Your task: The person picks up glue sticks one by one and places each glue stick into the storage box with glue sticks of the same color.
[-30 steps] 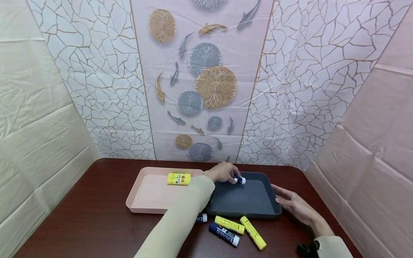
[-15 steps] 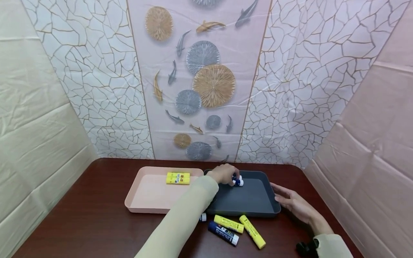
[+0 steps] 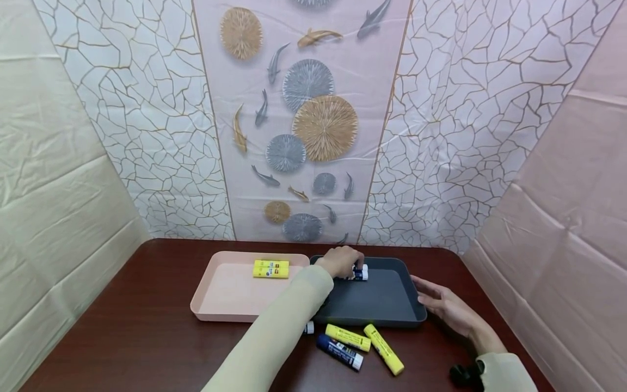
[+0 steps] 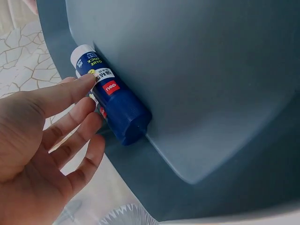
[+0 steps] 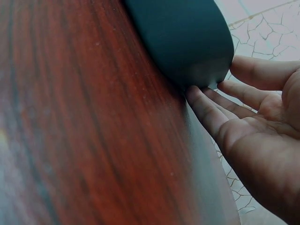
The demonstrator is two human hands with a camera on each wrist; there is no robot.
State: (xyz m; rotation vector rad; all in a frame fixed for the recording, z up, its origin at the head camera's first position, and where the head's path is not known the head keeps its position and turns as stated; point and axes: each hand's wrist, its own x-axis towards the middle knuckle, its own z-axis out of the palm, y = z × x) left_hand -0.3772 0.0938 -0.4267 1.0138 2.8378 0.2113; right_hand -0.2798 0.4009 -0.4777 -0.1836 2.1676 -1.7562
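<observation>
My left hand (image 3: 340, 262) reaches into the back left of the dark grey tray (image 3: 387, 305). Two blue glue sticks lie side by side there against the back wall; in the left wrist view the front glue stick (image 4: 115, 91) mostly covers the rear one. My thumb (image 4: 70, 91) rests on the front stick's label, and the other fingers lie loosely extended beside the rear stick. At the tray's right end, my right hand (image 3: 453, 311) touches the outer wall with extended fingers, seen closer in the right wrist view, fingertips (image 5: 199, 96) low at the tray's underside edge.
A pink tray (image 3: 225, 294) with two yellow glue sticks (image 3: 271, 269) adjoins on the left. On the table in front lie two more yellow glue sticks (image 3: 348, 337), a blue glue stick (image 3: 339, 352), and another white-ended stick (image 3: 308, 328) partly hidden by the left sleeve.
The front blue glue stick has shifted back against the other one, and they now lie even. My left hand moved slightly with it. The right hand stays at the tray's end.
</observation>
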